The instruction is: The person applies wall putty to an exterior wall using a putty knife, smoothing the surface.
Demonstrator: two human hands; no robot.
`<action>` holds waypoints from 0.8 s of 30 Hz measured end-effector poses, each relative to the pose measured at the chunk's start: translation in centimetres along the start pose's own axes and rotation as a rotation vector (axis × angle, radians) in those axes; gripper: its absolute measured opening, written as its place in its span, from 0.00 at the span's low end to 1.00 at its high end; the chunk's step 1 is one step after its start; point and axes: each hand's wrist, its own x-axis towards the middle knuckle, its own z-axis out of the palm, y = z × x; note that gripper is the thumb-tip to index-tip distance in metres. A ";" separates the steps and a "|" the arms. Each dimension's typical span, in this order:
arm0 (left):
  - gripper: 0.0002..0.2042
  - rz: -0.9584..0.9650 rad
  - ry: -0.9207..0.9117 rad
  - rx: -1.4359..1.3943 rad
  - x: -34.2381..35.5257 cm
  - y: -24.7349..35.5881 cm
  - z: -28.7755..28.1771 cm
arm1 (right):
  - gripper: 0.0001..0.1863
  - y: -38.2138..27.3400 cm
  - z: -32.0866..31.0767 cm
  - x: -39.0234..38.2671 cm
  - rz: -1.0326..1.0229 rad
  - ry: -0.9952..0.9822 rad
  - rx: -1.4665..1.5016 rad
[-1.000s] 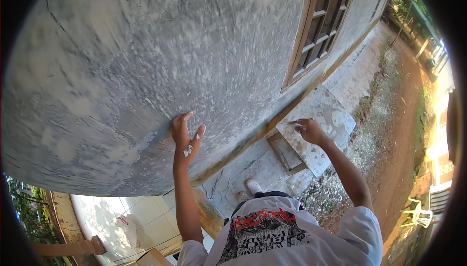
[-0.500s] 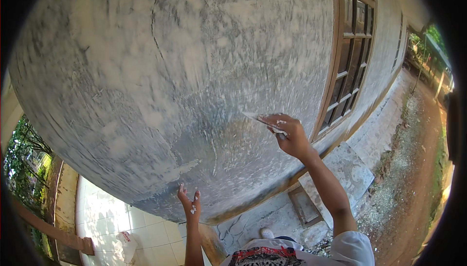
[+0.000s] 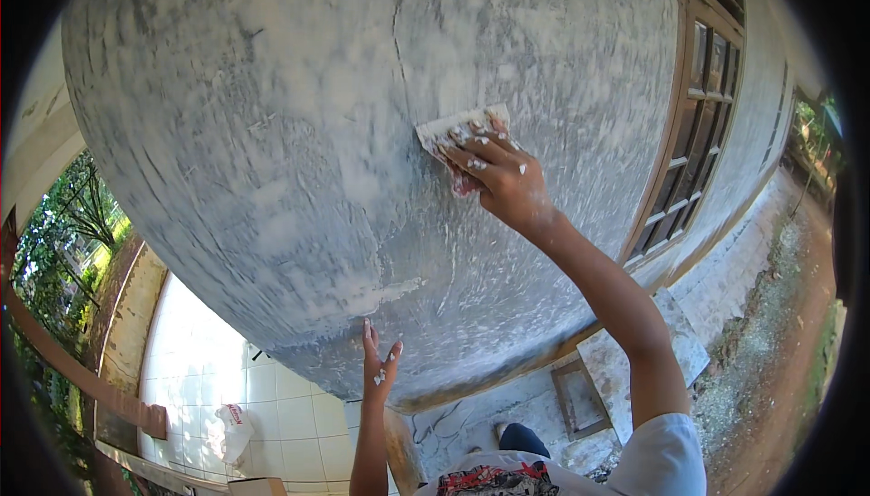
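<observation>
My right hand [image 3: 503,174] grips a wide putty knife [image 3: 458,121], its flat blade laid against the plaster wall [image 3: 317,160] just right of a long crack. White lumps cling to the blade and to my fingers. Lower down, my left hand [image 3: 379,364] is raised close to the wall's bottom part with its fingers apart, holding nothing. White smears mark its palm. The wall is patchy grey and white, with a rough ridge of paste above my left hand.
A brown-framed window [image 3: 693,124] is set in the wall at right. Below lie a small wooden frame [image 3: 580,398] and a concrete slab [image 3: 648,351]. On the white tiled floor [image 3: 290,419] rests a plastic bag [image 3: 237,432]. A dirt path [image 3: 784,315] runs along the far right.
My right hand has moved up the wall with the putty knife, whose blade has turned from edge-on to flat. My left hand stays low. The view has shifted leftward.
</observation>
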 end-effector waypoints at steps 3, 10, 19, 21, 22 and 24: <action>0.42 -0.034 -0.004 0.028 0.2 -0.5 -0.7 | 0.27 -2.5 1.9 -7.0 0.063 -0.152 0.045; 0.38 0.054 0.119 0.134 -1.8 -5.5 -1.4 | 0.23 -4.7 1.2 -13.3 0.214 -0.667 0.156; 0.28 -0.074 -0.121 0.194 -9.3 -10.1 3.5 | 0.31 -0.7 -2.4 9.0 -0.059 0.135 -0.091; 0.27 -0.059 -0.179 0.199 -10.2 -8.2 4.3 | 0.31 -1.5 0.2 6.3 -0.039 0.130 -0.163; 0.26 -0.027 -0.249 0.208 -10.2 -7.1 4.9 | 0.31 -2.0 0.9 4.6 -0.015 0.138 -0.253; 0.25 -0.002 -0.239 0.226 -10.5 -6.3 5.2 | 0.32 -3.5 2.8 -0.2 0.030 0.082 -0.160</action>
